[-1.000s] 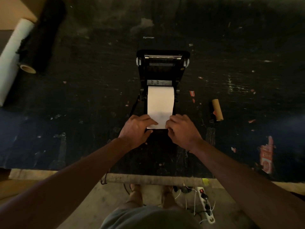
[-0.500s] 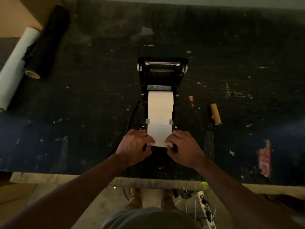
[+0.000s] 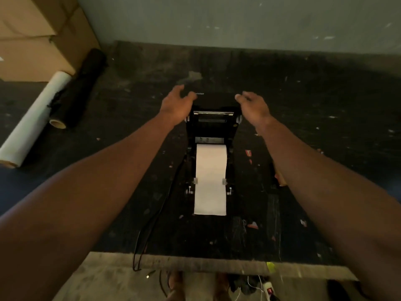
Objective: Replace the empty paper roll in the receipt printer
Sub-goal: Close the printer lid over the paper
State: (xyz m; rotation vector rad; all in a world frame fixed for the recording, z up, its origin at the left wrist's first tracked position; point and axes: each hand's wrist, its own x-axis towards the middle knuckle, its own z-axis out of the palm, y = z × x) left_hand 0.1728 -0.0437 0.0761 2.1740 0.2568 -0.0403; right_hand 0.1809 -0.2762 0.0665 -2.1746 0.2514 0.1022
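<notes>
The black receipt printer lies open in the middle of the dark table, its lid tilted back away from me. A white paper roll sits in the bay, and its strip runs toward me between two small guides and ends flat on the table. My left hand hovers at the lid's far left corner, fingers spread. My right hand is at the lid's far right corner, fingers apart too. Neither hand holds anything. The empty cardboard core lies to the right of the printer, mostly hidden behind my right forearm.
A black cable runs from the printer's left side over the table's front edge. A white film roll and a black roll lie at the far left beside cardboard boxes. A power strip sits on the floor.
Both hands let go of the paper's free end and moved away from me to the printer's open lid. The paper strip now lies loose on the table. The camera tilted up.
</notes>
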